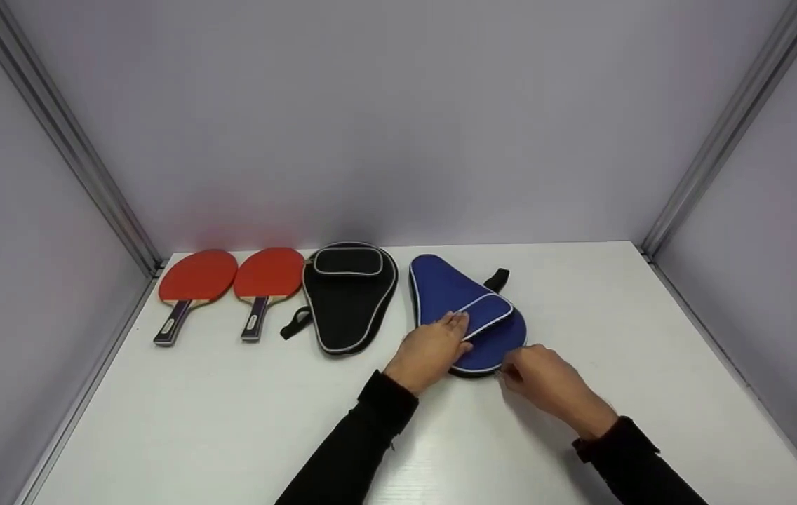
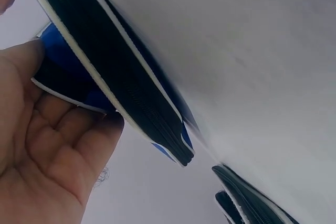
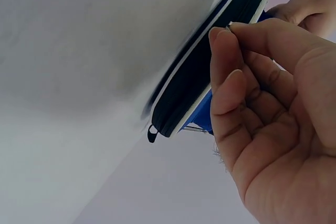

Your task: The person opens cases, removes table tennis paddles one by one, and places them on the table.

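Head view | looks like I'm working the zip pull (image 3: 229,24) on the blue case (image 1: 440,287); next calls for a steady draw along its edge | right hand (image 1: 542,379) angled in, fingers pinched on it | left hand (image 1: 433,351) laid across, fingers fairly straight, case beneath them, no grip visible

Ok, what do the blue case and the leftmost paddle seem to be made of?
Blue case: probably synthetic fabric, matte, going by its dull surface and white-piped edges; weave too small to tell. Leftmost paddle: likely matte red rubber facing, from its even colour, over wood, suggested by the tan neck.
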Available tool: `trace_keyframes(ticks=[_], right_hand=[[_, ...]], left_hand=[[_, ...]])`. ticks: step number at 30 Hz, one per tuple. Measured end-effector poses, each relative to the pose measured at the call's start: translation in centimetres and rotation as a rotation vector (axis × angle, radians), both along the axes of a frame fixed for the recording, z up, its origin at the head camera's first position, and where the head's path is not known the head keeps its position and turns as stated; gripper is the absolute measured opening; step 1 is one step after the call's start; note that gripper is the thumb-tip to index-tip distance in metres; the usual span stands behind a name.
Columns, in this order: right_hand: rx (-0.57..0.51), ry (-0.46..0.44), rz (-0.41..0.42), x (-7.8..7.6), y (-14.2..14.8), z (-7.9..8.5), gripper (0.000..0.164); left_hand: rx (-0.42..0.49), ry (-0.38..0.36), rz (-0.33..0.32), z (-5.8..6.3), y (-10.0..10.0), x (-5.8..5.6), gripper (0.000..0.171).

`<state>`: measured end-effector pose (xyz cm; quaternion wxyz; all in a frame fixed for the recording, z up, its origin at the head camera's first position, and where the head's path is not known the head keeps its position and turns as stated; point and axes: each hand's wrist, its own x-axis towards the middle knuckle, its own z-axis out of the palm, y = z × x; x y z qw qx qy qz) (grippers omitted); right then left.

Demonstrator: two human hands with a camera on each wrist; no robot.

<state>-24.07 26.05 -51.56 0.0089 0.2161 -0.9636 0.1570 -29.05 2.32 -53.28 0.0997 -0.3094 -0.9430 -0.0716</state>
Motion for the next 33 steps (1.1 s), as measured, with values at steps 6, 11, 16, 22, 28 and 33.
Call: trace_keyframes(ticks=[6,11,16,22,28,33], right_hand=[[-0.013,0.009,-0.04,0.1,0.5,-0.1,0.02],[-0.011,0.005,-0.079,-0.2,1.8,0.0,0.024],[0.012,0.012,-0.126,-0.8,3.7,0.0,0.033],[0.026,0.033,-0.177,-2.1,6.1,-0.2,0.022],[0.021,0.053,-0.191,-3.4,7.5,-0.6,0.012],[0.017,0.051,-0.176,-4.0,7.6,-0.7,0.008]], left_hand=[[-0.025,-0.093,-0.022,1.9,0.0,1.2,0.061],[-0.034,-0.124,-0.075,2.1,0.2,1.5,0.059],[-0.033,-0.137,-0.148,1.8,0.6,2.0,0.056],[-0.065,-0.156,-0.248,1.8,1.6,2.9,0.056],[-0.036,-0.198,-0.368,2.1,2.1,3.5,0.055],[-0.014,-0.256,-0.406,2.7,1.4,3.1,0.053]])
